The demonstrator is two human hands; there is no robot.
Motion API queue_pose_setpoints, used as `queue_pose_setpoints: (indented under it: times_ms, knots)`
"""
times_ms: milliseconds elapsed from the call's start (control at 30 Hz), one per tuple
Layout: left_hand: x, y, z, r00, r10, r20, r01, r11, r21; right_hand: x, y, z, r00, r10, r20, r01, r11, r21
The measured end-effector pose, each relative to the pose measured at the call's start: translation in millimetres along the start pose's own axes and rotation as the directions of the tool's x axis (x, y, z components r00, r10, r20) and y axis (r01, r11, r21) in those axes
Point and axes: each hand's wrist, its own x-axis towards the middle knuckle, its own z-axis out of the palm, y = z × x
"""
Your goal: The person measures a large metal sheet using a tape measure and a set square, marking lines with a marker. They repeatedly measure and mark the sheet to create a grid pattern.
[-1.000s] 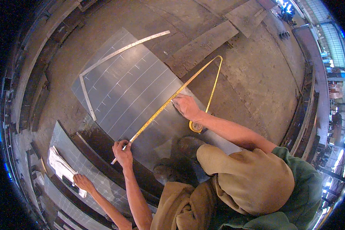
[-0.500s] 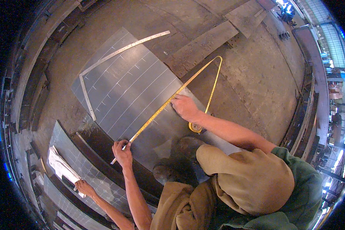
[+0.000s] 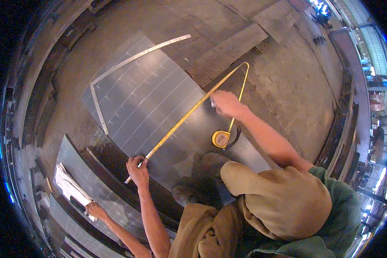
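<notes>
My left hand (image 3: pixel 137 171) pinches the end of a yellow tape measure blade (image 3: pixel 173 130) at the near left edge of a grey metal sheet (image 3: pixel 167 96). The blade crosses the sheet diagonally, bends sharply beyond its far right edge and runs back to the yellow tape case (image 3: pixel 220 139), which lies near my feet. Slightly blurred, my right hand (image 3: pixel 227 104) is closed on a small white piece that looks like chalk, just right of the blade. White lines and short ticks mark the sheet. An L-shaped metal square (image 3: pixel 159 45) lies across its far left part.
At lower left, another person's hand (image 3: pixel 96 210) holds folded papers (image 3: pixel 70 182) over a second marked metal sheet (image 3: pixel 79 165). Flat steel plates (image 3: pixel 228 49) lie on the floor at the back. My brown-trousered knees (image 3: pixel 279 198) fill the lower right.
My right hand has lifted off the blade and moved right and away from me, uncovering the sheet. The tape case has turned and shows its face. My left hand stays put.
</notes>
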Motion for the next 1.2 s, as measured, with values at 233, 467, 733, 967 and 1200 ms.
queue_pose_setpoints:
  times_ms: [233,467,733,967,1200]
  knots:
    - [-0.6,-2.4,1.6,0.999,-0.043,0.028,0.043,0.999,0.018,30.3,51.9,15.3,0.968,-0.035,-0.249,0.060,0.994,0.091]
    - [-1.2,-4.3,-0.3,0.999,-0.032,0.014,0.032,0.999,0.009,30.2,56.2,22.8,0.975,-0.009,-0.224,0.033,0.994,0.104]
    - [-0.3,-2.9,0.0,0.999,-0.019,0.028,0.019,1.000,0.012,30.4,54.7,19.8,0.973,0.022,-0.231,0.000,0.995,0.096]
    - [-0.6,-7.9,-0.7,0.996,-0.060,0.065,0.060,0.998,0.002,31.2,50.4,17.4,0.980,0.059,-0.188,-0.038,0.993,0.109]
    - [0.2,-3.0,-2.8,0.997,-0.047,0.065,0.047,0.999,-0.005,32.1,53.1,19.4,0.979,0.045,-0.200,-0.025,0.994,0.104]
